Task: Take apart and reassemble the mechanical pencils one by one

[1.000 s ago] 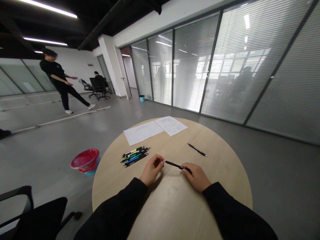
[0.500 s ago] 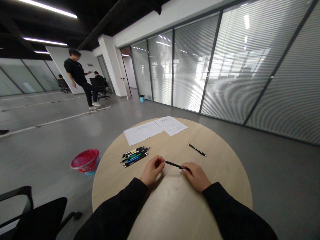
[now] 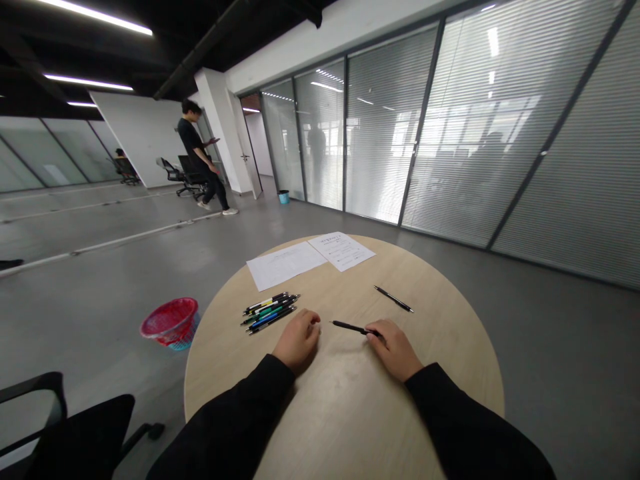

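Observation:
A slim black pen [image 3: 349, 327] slants over the table in front of me, its narrow tip pointing left. My right hand [image 3: 393, 347] is closed round its right end, thumb on the near side. My left hand [image 3: 299, 340] rests palm down with loosely bent fingers, apart from the pen tip. Nothing shows in it, though its palm is hidden. Close beyond the left hand lies a pile of pens [image 3: 270, 312] in black, yellow, green and blue. Another black pen [image 3: 394, 299] lies alone beyond my right hand.
Two printed sheets of paper [image 3: 287, 265] lie at the far side of the round wooden table [image 3: 450, 373]. A red-lined wastebasket [image 3: 171, 323] stands on the floor at left, near a black chair [image 3: 85, 433]. A person [image 3: 200, 157] walks in the background.
My left hand has let go of the pen's tip and drawn back left. My right hand keeps the pen almost in place. The background person has moved right.

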